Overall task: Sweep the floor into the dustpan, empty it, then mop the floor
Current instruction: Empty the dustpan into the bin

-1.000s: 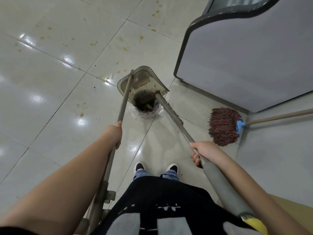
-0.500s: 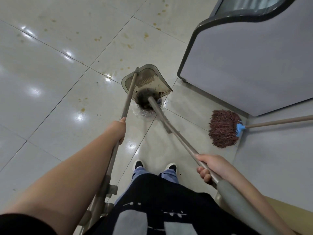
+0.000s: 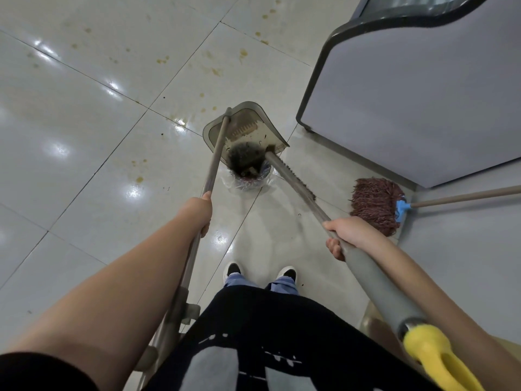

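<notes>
Tiled floor; broom slants down-forward into tipped dustpan.

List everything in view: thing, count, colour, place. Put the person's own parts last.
dustpan: one, grey, tipped over the bin, on a long metal handle
broom: one, dark bristles in the dustpan mouth, grey handle with a yellow end
bin: one, lined with a clear bag, under the dustpan
mop: one, reddish-brown head, blue clip, on the floor at right
cabinet: one, grey, upper right
floor: pale tiles, brown stains
left hand: grips the dustpan handle
right hand: grips the broom handle
shoes: two, black and white
</notes>
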The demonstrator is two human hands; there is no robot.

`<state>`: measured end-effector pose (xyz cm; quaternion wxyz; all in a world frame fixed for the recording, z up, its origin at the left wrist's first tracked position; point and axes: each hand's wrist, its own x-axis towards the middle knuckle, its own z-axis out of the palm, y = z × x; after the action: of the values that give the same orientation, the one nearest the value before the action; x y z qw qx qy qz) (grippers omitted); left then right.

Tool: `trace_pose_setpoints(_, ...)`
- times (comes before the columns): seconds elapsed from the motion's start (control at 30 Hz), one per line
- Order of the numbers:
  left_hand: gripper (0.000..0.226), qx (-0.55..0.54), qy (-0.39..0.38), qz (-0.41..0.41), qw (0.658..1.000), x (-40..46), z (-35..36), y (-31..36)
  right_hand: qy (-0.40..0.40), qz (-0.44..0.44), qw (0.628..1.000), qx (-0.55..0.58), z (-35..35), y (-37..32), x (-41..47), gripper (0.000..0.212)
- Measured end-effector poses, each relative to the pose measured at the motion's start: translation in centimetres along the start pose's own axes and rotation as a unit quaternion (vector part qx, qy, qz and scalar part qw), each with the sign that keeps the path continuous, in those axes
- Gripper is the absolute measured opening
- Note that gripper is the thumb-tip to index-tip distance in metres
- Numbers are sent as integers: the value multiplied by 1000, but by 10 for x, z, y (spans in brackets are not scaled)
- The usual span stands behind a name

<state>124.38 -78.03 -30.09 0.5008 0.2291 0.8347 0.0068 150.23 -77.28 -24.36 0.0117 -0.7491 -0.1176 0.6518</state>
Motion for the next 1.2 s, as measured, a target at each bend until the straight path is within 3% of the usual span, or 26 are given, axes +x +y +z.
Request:
trace_pose_setpoints(0.23, 60, 28, -12, 7, 1000, -1, 0, -2, -54, 21, 995, -80, 21, 7, 5, 30)
trace_pose_setpoints(0.37, 65, 26, -12, 22, 999, 1, -3, -2, -50, 41, 997, -32, 6, 26, -11, 36)
trace_pose_setpoints(0.5, 65, 34, 3, 16, 999, 0, -3, -2, -22, -2, 999, 29, -5, 38, -26, 24)
trace_pose_setpoints(0.63, 64, 27, 1, 16, 1000, 1, -2, -4, -1, -5, 998, 59, -16, 25, -23, 29)
trace_pose_setpoints(0.8, 63, 19, 4, 8, 1000, -1, 3, -3, 32, -23, 998, -55, -6, -4, 3, 32)
trace_pose_setpoints(0.97, 65, 35, -1, -14, 999, -3, 5, 0, -2, -12, 992, -122, 18, -15, 16, 29)
trace_pose_setpoints(1.2, 64, 5, -1, 4, 1000, -2, -1, -2, -28, 22, 997, -65, 2, 12, -8, 28)
